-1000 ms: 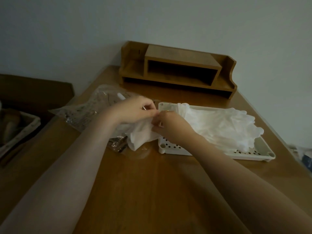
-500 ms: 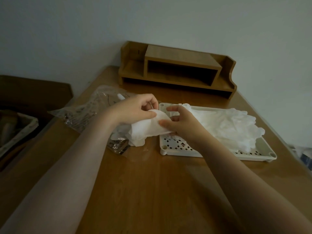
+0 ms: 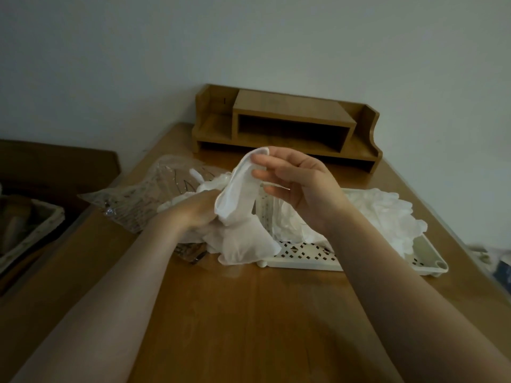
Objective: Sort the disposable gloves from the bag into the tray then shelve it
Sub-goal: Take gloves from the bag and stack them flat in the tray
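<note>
Right grip [image 3: 293, 186] pinched on glove [image 3: 237, 200] cuff | left grip [image 3: 193, 211] clamped on lower glove | risk: thin film is torn, or dragged off tray [image 3: 431, 261]

A wide bare stretch of the worktop [image 3: 276, 322] is left open between the two forearms, near the viewer; the way to the tray [image 3: 431, 261] from the left is blocked by the raised glove [image 3: 240, 194] held between the left hand [image 3: 193, 211] and the right hand [image 3: 298, 186]. The tray's floor is largely covered by a heap of gloves [image 3: 387, 214], with only its near strip and right corner seen bare; the left rear of the worktop is taken up by the plastic bag [image 3: 149, 194], and the wooden shelf [image 3: 287, 128] at the back shows an open middle bay.
</note>
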A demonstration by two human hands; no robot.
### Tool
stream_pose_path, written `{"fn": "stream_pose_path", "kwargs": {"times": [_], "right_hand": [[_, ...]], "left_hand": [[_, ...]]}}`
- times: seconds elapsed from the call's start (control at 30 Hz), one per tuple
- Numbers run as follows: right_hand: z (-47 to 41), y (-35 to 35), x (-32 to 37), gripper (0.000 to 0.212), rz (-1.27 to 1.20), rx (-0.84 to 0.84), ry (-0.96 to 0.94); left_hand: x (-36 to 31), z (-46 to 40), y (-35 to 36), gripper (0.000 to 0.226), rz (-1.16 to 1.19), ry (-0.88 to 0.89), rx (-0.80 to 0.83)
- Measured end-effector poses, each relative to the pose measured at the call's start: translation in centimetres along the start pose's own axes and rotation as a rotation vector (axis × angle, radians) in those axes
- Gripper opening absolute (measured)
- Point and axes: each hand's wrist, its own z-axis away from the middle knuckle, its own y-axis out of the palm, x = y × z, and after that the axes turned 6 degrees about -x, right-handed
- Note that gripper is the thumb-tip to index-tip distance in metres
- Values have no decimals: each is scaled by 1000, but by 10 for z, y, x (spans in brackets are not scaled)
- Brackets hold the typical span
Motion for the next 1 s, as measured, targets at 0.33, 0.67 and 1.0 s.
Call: {"fn": "stream_pose_path", "kwargs": {"times": [0.33,0.67,1.0], "right_hand": [[-4,9,10,11,303,-281,-204],[13,-6,38,22,288,-166,-274],[33,-63,34,21,352,-35,-19]], "left_hand": [[-66,6,2,66,49,380,-198],[-106,24,21,15,197,351,-444],[-126,5,41,20,632,171,-463]]}}
